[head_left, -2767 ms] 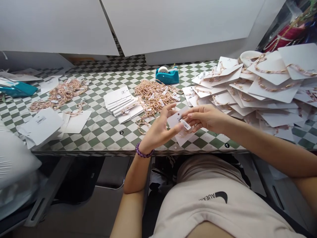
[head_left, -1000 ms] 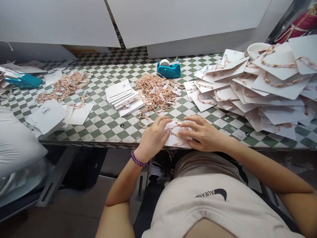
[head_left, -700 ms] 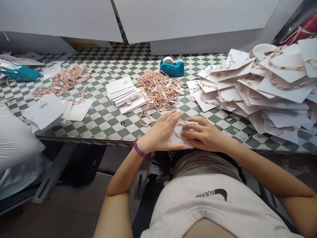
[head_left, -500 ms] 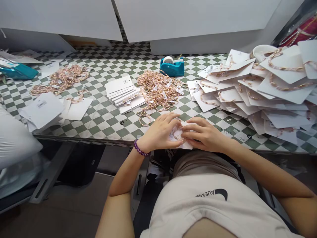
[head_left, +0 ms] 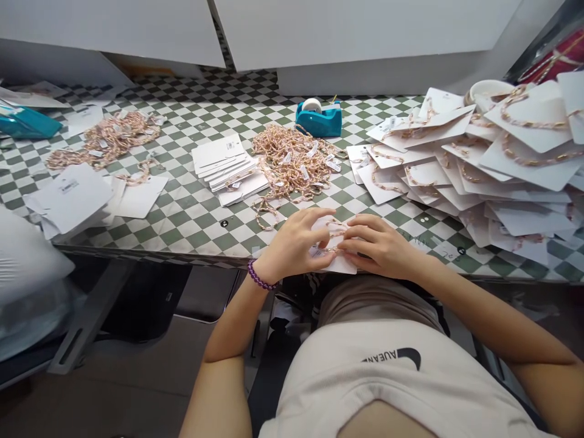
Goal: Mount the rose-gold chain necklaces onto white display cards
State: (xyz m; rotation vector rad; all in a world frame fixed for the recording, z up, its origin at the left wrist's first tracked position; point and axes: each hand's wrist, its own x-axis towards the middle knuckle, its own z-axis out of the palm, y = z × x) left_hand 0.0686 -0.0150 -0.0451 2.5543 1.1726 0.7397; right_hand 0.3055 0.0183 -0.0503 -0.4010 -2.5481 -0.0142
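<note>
At the table's front edge, a white card (head_left: 345, 265) lies between my hands with a pink and gold beaded strand (head_left: 336, 233) across it. My left hand (head_left: 297, 242), with a purple bead bracelet at the wrist, has thumb and forefinger curled in on the strand at the card's left side. From the right, my right hand (head_left: 382, 248) bends its fingers over the card's edge and the strand; its thumb is partly hidden below. Just beyond my hands is a heap of beaded strands (head_left: 296, 161) with small white tags.
A stack of white cards (head_left: 228, 170) lies left of the heap. Behind it stands a teal tape dispenser (head_left: 322, 121). Many carded strands (head_left: 474, 164) pile up at the right. At the left are another strand heap (head_left: 116, 137), more cards (head_left: 68, 194) and a second teal dispenser (head_left: 31, 123).
My left forefinger has bent and drawn back from the card, showing more of the strand. My right hand stays nearly in place. The view has shifted slightly.
</note>
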